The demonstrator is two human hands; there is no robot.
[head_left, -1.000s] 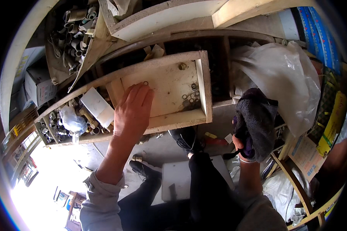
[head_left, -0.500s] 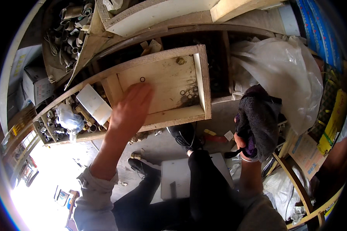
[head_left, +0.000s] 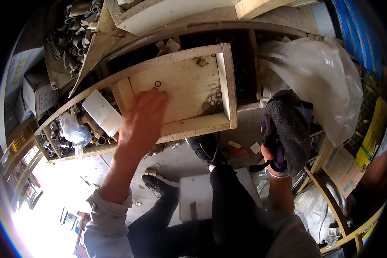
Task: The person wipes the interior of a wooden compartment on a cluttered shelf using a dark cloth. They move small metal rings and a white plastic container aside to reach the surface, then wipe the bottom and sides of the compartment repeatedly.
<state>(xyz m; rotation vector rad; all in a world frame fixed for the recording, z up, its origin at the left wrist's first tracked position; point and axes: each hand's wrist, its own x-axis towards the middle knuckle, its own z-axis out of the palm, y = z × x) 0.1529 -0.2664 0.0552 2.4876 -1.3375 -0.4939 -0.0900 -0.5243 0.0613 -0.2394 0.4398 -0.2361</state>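
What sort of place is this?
Probably a hardware workshop or storeroom, judging by the heap of what look like pipe fittings, the long wooden tray split into compartments, and the large plastic bag nearby.

A light grey left sleeve (head_left: 107, 225) is worn pushed up in creased folds, its edge bunched around the forearm; the right sleeve (head_left: 294, 236), sunk in shade, seems grey too. A thin pale band (head_left: 277, 174) is worn below the right hand (head_left: 268, 155). Black trousers (head_left: 228, 202) are paired with dark shoes (head_left: 157, 185), the left one pale-soled.
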